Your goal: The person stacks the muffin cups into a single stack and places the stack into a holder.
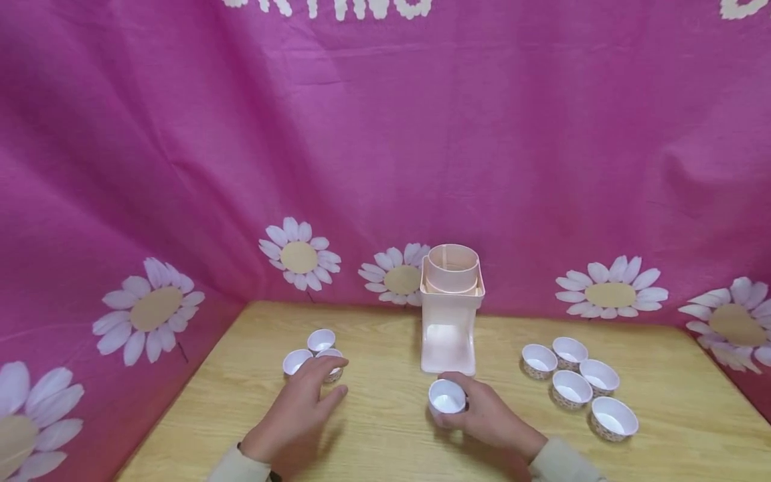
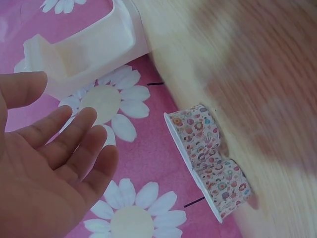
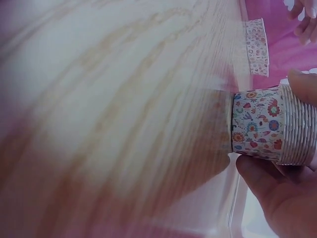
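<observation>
A stack of patterned paper cups with white insides [image 1: 447, 397] [image 3: 257, 124] stands in front of the pink holder, its nested rims showing in the right wrist view. My right hand [image 1: 495, 416] [image 3: 285, 198] grips it from the right, thumb and fingers around its sides. My left hand [image 1: 298, 410] [image 2: 54, 163] is at the left with fingers loosely spread and nothing in it. In the head view it partly covers a group of cups [image 1: 322, 340] [image 2: 192, 136], and I cannot tell whether it touches them.
A pink holder [image 1: 448, 341] [image 2: 94, 52] with a round ring on top stands at the table's back middle. Several separate cups [image 1: 571, 388] sit to the right on the wooden table [image 1: 385, 428]. A pink flowered cloth [image 1: 385, 134] hangs behind and at the left.
</observation>
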`<move>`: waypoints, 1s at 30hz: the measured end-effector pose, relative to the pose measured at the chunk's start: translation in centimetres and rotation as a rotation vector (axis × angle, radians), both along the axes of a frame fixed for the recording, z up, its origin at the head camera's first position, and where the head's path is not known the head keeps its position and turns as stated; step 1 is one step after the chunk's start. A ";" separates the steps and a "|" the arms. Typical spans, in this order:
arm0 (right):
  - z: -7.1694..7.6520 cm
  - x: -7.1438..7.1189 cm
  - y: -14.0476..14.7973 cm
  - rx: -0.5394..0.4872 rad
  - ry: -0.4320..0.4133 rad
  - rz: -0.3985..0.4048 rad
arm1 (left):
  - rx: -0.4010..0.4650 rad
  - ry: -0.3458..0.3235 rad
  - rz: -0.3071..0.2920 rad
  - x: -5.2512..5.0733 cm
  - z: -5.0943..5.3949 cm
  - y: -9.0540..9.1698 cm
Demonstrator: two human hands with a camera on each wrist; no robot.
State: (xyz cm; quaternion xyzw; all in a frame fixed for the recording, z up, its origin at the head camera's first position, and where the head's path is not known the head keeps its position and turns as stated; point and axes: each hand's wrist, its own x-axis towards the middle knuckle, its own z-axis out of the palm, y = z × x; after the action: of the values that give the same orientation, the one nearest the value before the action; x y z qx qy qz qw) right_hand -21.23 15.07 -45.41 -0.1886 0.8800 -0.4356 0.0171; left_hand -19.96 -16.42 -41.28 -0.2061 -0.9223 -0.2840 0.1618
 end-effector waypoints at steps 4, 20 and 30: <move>-0.1 -0.1 0.3 0.003 0.002 0.003 | 0.018 0.049 0.003 0.0 0.2 -0.1; -0.3 -0.3 0.1 -0.023 -0.087 -0.033 | 0.042 0.092 0.129 -2.2 0.5 -3.4; -0.3 0.0 0.0 -0.041 -0.099 -0.035 | -0.011 0.050 0.183 -2.9 -0.3 -5.4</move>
State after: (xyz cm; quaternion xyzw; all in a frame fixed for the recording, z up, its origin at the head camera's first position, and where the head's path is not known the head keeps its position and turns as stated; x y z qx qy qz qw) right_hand -21.22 15.11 -45.75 -0.1519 0.8722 -0.4625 0.0493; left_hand -22.90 -21.85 -41.59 -0.1289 -0.9346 -0.2578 0.2086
